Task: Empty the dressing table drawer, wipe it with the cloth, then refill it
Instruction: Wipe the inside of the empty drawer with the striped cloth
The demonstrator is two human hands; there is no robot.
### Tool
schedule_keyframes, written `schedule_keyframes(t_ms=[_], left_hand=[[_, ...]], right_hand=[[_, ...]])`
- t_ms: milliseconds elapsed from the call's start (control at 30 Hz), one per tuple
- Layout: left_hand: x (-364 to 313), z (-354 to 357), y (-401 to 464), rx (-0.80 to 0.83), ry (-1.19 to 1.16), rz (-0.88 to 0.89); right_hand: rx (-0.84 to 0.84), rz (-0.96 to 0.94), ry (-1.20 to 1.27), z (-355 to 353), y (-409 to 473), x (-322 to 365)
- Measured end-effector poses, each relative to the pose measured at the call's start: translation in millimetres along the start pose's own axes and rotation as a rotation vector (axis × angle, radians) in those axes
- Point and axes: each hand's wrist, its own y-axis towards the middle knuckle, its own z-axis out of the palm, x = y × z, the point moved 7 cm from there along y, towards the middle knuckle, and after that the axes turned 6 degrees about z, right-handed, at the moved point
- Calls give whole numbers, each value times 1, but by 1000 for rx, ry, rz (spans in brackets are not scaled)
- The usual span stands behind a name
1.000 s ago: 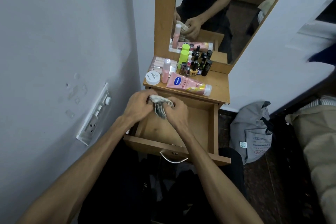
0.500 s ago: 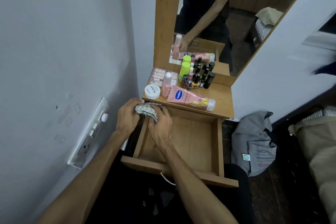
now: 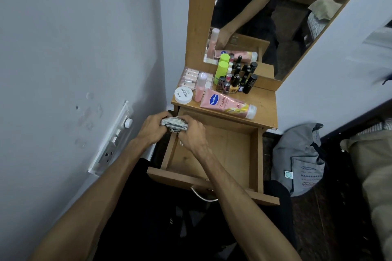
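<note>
Both hands, left (image 3: 152,128) and right (image 3: 194,134), clutch bunched cloth (image 3: 174,125) at far-left corner of open drawer (image 3: 231,154); bottles on tabletop (image 3: 265,110).

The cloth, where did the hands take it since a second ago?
Both hands, left hand and right hand, carried the bunched cloth from the drawer's back middle to its back left corner, gripping it throughout. The drawer stayed open and empty; the bottles on top stayed put.
</note>
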Motion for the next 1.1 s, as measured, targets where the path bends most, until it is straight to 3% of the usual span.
schedule_keyframes(t_ms=[400,567,667,800,867,967,1100], left_hand=[[-15,-4,-85,337,14,-130],[-29,-6,-91,414,74,-141],[-40,-12,-86,311,91,-103],[-65,-23,-72,-102,257,51],[-77,-17,-60,-239,270,85],[-93,-3,-35,-335,241,33],[-91,17,-8,-339,218,-73]], right_hand=[[371,-7,-51,21,-76,-3],[412,-22,-188,19,-83,-2],[236,-29,-260,5,-77,-8],[-217,-169,-174,-38,-73,-16],[-356,-212,-148,-58,-69,-16],[-400,-233,-211,-70,-51,-16],[-370,-292,-292,-62,-25,-24]])
